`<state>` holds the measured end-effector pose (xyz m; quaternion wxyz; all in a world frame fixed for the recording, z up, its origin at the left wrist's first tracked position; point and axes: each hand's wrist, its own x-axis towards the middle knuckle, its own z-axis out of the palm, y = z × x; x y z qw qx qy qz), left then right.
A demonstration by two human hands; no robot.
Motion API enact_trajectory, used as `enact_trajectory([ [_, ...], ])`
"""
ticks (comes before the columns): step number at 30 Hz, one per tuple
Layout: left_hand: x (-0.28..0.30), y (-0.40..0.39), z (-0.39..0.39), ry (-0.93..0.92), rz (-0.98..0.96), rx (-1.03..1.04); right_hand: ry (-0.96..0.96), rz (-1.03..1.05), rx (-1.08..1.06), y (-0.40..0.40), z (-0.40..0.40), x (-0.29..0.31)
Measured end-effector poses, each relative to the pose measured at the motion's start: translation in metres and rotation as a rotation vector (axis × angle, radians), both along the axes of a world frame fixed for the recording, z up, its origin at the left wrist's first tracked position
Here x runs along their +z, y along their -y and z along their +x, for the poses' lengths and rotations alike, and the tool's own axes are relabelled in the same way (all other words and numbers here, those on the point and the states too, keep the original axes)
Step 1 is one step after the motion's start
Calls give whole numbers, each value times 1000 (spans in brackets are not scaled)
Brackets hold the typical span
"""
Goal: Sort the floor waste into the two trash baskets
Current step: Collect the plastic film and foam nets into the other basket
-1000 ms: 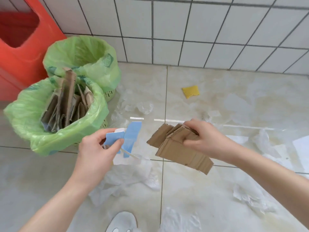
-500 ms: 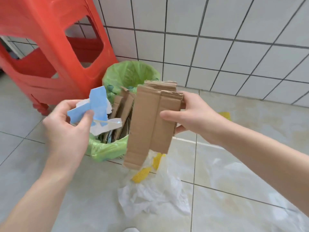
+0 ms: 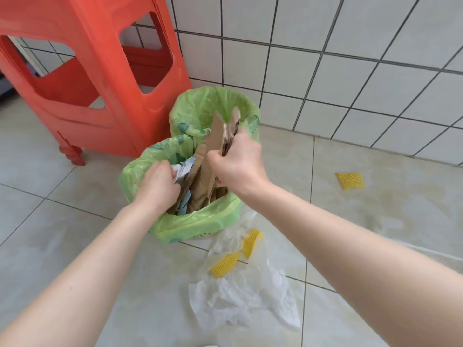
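Fingers of the right hand [image 3: 236,165] are curled tight around a folded bundle of brown cardboard [image 3: 223,136], which is held upright with its lower end among the pieces already standing in the near basket [image 3: 200,225]. Fingers of the left hand [image 3: 157,185] are closed on a crumpled blue-and-white paper scrap [image 3: 184,167], which is held just above the left side of the same basket's opening. Both baskets are lined with green plastic bags; the near one is packed with cardboard strips, and the far basket [image 3: 198,106] is seen just behind it, touching it, against the tiled wall [image 3: 350,58]. What lies inside the far basket cannot be told, as its opening is partly hidden by the raised cardboard. A red plastic stool [image 3: 100,78] is placed to the left of the baskets, near them. On the tiled floor [image 3: 50,221], just to the near right of the near basket, a clear plastic bag [image 3: 240,296] is spread out, and two yellow foam-net pieces [image 3: 225,264] are seen lying on or in it. Another yellow foam-net piece [image 3: 350,181] is seen farther to the right, well apart from the baskets.
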<state>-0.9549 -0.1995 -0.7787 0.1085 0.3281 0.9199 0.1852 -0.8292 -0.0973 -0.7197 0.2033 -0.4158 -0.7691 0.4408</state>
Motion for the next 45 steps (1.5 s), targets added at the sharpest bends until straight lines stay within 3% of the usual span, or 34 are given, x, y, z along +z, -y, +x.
enact_trajectory([
  [3, -2, 1, -1, 70, -84, -18, 94, -132, 94, 10, -10, -12],
  [7, 3, 2, -6, 156, -47, -24, 122, -123, 107, 5, -18, -22],
  [13, 11, 3, -6, 227, -31, -5, 410, -363, 202, -16, -11, -6],
  [18, 13, 6, -4, 153, -36, -16, 264, -394, 153, -34, -1, 13],
  [21, 15, 5, -2, 126, -42, -38, 221, -255, 208, -29, -3, 7],
  [25, 13, 1, 0, 326, -62, 38, 448, 41, 334, -15, -15, -18],
  [30, 6, -10, 6, 162, -221, -49, 571, 275, 340, -7, -22, -34],
  [41, 24, 20, 22, -43, -115, 20, 302, 47, 311, -31, 47, -16],
  [45, 39, 27, 48, -145, -61, -37, 329, 1, 312, -32, 96, -20],
])
